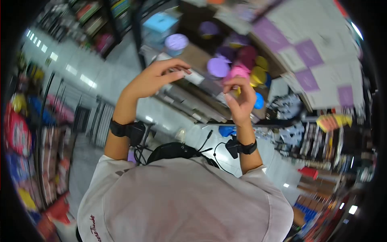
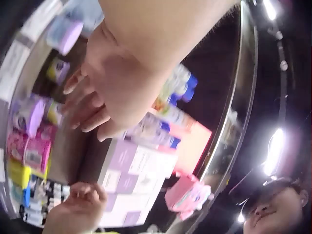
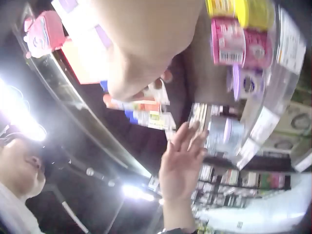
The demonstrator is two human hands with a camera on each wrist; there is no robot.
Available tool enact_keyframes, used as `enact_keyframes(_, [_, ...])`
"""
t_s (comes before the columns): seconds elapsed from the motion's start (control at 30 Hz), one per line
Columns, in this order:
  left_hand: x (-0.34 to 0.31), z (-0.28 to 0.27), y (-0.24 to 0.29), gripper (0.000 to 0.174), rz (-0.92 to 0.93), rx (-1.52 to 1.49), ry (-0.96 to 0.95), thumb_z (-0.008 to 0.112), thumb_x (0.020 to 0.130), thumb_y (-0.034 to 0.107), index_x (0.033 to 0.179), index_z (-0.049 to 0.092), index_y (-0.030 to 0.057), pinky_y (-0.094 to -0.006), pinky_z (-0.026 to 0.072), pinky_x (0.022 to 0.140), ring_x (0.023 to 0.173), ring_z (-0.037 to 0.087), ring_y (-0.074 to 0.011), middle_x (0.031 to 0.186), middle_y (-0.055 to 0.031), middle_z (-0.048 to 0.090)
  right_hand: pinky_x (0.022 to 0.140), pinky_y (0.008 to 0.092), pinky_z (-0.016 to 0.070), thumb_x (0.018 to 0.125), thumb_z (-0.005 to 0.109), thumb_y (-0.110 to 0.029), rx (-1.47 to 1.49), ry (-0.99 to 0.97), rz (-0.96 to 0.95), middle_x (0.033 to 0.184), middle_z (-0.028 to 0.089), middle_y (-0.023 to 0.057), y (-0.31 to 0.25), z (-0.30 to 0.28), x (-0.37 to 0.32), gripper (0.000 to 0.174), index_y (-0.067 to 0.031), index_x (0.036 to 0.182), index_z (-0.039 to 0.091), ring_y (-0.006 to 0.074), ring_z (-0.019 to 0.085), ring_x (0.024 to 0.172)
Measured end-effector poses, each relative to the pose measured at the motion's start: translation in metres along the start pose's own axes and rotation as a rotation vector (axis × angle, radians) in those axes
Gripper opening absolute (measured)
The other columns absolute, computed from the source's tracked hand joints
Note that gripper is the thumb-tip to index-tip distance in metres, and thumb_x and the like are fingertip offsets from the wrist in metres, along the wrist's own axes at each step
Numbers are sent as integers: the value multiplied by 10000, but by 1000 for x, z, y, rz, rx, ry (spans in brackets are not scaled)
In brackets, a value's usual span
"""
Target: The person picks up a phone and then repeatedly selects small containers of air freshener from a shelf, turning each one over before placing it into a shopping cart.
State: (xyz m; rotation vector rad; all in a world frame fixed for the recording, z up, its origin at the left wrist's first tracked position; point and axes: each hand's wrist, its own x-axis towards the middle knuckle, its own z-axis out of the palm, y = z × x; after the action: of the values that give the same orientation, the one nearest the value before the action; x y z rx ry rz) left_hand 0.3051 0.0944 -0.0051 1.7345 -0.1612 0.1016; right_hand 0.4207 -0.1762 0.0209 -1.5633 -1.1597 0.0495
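Observation:
Over the front edge of a shelf, the left hand [image 1: 155, 77] is held out with its fingers relaxed and nothing in it. The right hand [image 1: 242, 101] hovers near the pink tubs [image 1: 240, 72], its fingers loosely bent; nothing shows in its grasp, and contact with the tubs cannot be told. The left wrist view shows the right hand [image 2: 78, 209] lower down, empty with curled fingertips. In the right wrist view the left hand [image 3: 181, 170] is spread, palm visible. Purple-lidded tubs [image 1: 218, 67] and yellow tubs [image 1: 258, 76] stand on the shelf.
A light blue box [image 1: 160, 22] stands at the shelf's left end. White and purple cartons [image 2: 127, 175] are stacked behind, beside bottles with blue caps [image 2: 181, 87]. A pink pack [image 2: 187, 195] is near the shelf's back edge. More racks of goods [image 1: 52, 161] stand on both sides of the aisle.

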Motion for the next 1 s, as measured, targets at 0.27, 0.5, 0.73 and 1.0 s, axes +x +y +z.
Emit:
enact_keyframes(0.27, [-326, -44, -266, 354, -878, -155, 665, 622, 919, 294, 1115, 633, 0, -356, 513, 849, 926, 664, -224, 1063, -116, 700, 803, 306, 459, 869, 650, -408, 1036, -1303, 931, 1085, 662, 142, 97, 286, -10, 713, 2, 1413, 441, 215, 639, 981])
enact_keyframes(0.5, [-467, 73, -391, 531, -1623, 288, 583, 631, 831, 262, 1291, 529, 17, -480, 506, 956, 1156, 616, -401, 1243, -210, 624, 745, 314, 500, 876, 660, -308, 403, -1547, 1146, 1027, 685, 94, 149, 529, -184, 639, -7, 1399, 449, 156, 662, 975])
enact_keyframes(0.73, [-502, 68, -442, 567, -1650, 326, 879, 640, 865, 230, 1361, 464, 19, -461, 510, 968, 1220, 560, -389, 1362, -230, 499, 839, 442, 527, 826, 662, -268, -116, -1379, 800, 1085, 684, 249, 225, 635, -351, 528, 52, 1238, 580, 362, 678, 1004])
enact_keyframes(1.0, [-537, 73, -510, 635, -1623, 88, 839, 676, 868, 298, 1380, 442, 4, -471, 508, 972, 1195, 574, -417, 1313, -261, 528, 964, 498, 459, 834, 613, -266, -170, -1184, 640, 1167, 659, 267, 229, 675, -403, 474, 27, 1205, 630, 449, 610, 1093])
